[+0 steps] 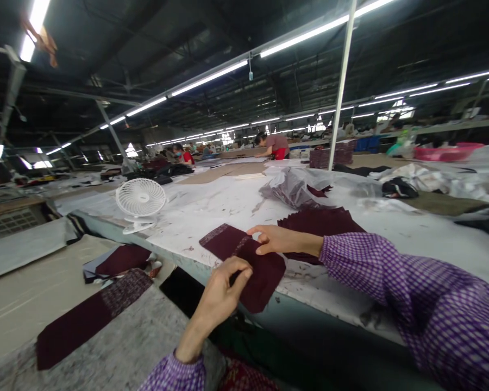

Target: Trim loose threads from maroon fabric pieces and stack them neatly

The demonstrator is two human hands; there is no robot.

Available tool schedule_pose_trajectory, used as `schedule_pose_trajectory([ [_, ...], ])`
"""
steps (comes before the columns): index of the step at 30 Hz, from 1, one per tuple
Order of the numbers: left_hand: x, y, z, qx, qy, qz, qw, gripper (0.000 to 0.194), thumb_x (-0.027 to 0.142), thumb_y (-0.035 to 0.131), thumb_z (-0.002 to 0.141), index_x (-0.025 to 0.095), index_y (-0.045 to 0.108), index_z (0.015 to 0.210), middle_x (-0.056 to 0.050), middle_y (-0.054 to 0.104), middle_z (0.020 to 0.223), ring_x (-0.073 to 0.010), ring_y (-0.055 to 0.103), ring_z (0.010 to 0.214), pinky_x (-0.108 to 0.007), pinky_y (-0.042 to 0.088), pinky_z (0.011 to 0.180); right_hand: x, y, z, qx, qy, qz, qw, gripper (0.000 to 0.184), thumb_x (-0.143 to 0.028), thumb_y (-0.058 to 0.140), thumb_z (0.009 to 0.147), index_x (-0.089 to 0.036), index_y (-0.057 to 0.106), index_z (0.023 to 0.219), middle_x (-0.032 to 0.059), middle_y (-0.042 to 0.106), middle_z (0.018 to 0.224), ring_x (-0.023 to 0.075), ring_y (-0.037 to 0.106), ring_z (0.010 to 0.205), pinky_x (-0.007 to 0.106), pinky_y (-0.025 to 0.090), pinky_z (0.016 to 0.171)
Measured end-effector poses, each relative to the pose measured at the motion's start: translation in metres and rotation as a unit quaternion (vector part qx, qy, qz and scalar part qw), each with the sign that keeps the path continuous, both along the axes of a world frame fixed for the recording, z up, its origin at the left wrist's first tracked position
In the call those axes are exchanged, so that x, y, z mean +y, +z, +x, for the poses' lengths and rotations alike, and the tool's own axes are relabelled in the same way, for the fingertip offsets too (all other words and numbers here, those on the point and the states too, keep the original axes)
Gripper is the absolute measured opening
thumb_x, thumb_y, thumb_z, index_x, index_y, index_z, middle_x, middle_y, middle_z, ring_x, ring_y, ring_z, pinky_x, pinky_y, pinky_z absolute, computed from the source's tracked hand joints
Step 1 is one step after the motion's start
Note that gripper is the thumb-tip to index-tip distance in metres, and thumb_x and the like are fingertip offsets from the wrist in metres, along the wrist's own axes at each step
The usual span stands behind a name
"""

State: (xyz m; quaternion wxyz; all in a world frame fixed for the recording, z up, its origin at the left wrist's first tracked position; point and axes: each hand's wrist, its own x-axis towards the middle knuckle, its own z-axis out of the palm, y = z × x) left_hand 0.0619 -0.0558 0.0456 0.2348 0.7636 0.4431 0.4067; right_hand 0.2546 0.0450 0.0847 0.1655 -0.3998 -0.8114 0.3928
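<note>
A maroon fabric piece (263,274) with a speckled band lies on the table, its near end hanging over the front edge. A second speckled strip shows at its far left end. My left hand (222,288) is at the near side of this piece, thumb and forefinger closed in a pinch; what is between them, if anything, cannot be made out. My right hand (279,239) rests over the right side of the piece, thumb and forefinger apart. Just behind my right wrist is a fanned stack of maroon fabric pieces (321,220).
A white fan (140,198) stands near the table's left edge. Left of the table, another maroon piece (77,320) lies on a grey speckled surface (118,336). A clear plastic bag (293,187) sits behind the stack. A metal pole (342,81) rises beyond; people work farther off.
</note>
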Motion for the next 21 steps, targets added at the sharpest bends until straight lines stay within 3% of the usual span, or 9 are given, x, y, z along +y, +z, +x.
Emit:
schedule_pose_trajectory([
  [3,0.023,-0.003,-0.006,-0.014,0.13,0.02,0.991,0.023,0.034,0.048,0.089,0.019,0.063,0.096,-0.007,0.068,0.099,-0.0213,0.061,0.094,-0.034,0.047,0.083,-0.004,-0.004,0.009,-0.013,0.024,0.057,0.998,0.063,-0.018,0.066,0.072,-0.014,0.047,0.132,-0.0004,0.059,0.078,0.0152,0.055,0.074,0.027,0.043,0.069],
  [5,0.041,-0.003,-0.004,0.026,0.172,0.017,0.985,0.027,0.031,0.049,0.088,0.016,0.064,0.105,-0.01,0.069,0.107,-0.0244,0.06,0.102,-0.038,0.046,0.089,-0.008,-0.004,0.011,-0.015,0.028,0.079,0.996,0.063,-0.018,0.066,0.073,-0.014,0.047,0.132,-0.0014,0.058,0.075,0.0153,0.055,0.073,0.027,0.042,0.069],
  [10,0.072,0.002,0.021,0.08,0.175,-0.05,0.98,0.021,0.023,0.058,0.083,0.017,0.071,0.098,-0.008,0.073,0.099,-0.0233,0.064,0.095,-0.036,0.046,0.088,-0.014,-0.003,0.018,-0.081,0.004,0.141,0.987,0.06,-0.018,0.065,0.075,-0.012,0.048,0.132,0.0025,0.065,0.08,0.0176,0.06,0.076,0.027,0.043,0.069],
  [16,0.078,-0.007,0.035,0.199,0.148,0.016,0.969,0.021,0.014,0.059,0.081,0.021,0.074,0.094,-0.005,0.069,0.092,-0.0211,0.061,0.092,-0.032,0.045,0.081,-0.003,-0.009,0.031,-0.177,-0.024,0.298,0.938,0.029,-0.02,0.054,0.086,-0.015,0.067,0.111,0.0102,0.07,0.101,0.0216,0.062,0.094,0.03,0.042,0.083],
  [21,0.076,-0.012,0.033,0.213,0.134,0.045,0.967,0.023,0.014,0.056,0.084,0.023,0.074,0.097,-0.003,0.066,0.088,-0.0193,0.059,0.088,-0.029,0.044,0.077,0.001,-0.014,0.032,-0.207,0.008,0.31,0.928,0.024,-0.019,0.05,0.088,-0.017,0.072,0.099,0.009,0.068,0.099,0.0185,0.062,0.088,0.025,0.041,0.076],
])
